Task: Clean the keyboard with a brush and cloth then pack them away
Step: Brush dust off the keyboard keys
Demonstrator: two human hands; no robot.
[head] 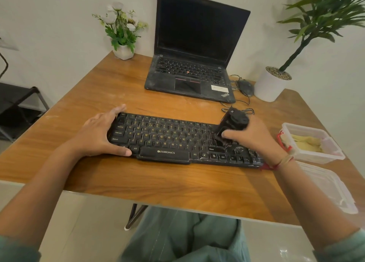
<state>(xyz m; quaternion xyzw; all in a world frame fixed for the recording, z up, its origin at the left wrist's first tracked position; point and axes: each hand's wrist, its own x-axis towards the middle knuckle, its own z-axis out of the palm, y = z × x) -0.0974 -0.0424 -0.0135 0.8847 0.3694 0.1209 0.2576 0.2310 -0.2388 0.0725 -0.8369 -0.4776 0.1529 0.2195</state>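
Tabletop (177, 182): wooden; the keyboard lies across its near half.
Laptop (197, 34): open, screen dark, behind the keyboard and apart from it.
Keyboard (167, 141): black, lying flat; pale specks and smears on its right-hand keys.
Lid (331, 188): clear, right of the keyboard's near right corner, by the tabletop edge, close under the right forearm.
Container (316, 159): clear, open, just right of the keyboard's right end.
Cloth (306, 143): yellowish, folded inside the container, untouched.
Left hand (98, 133): clasps the keyboard's left end, thumb on the near edge, fingers (118, 109) reaching to the far corner.
Right hand (254, 137): over the keyboard's right third, fingers wrapped round the brush.
Brush (231, 125): black, tilted, bristles down on the keys near the right Shift.
Stage: brushing, by my reading; wiping and packing not begun.
Risk 1: strokes sweeping rightward would likely flick grit into the open container and onto the cloth.
Risk 2: a wide forearm swing could knock the lid off the edge.
Risk 3: if the left hand eases, hard strokes may skid the keyboard.
Risk 4: heavy pressure may drive debris under the keys.
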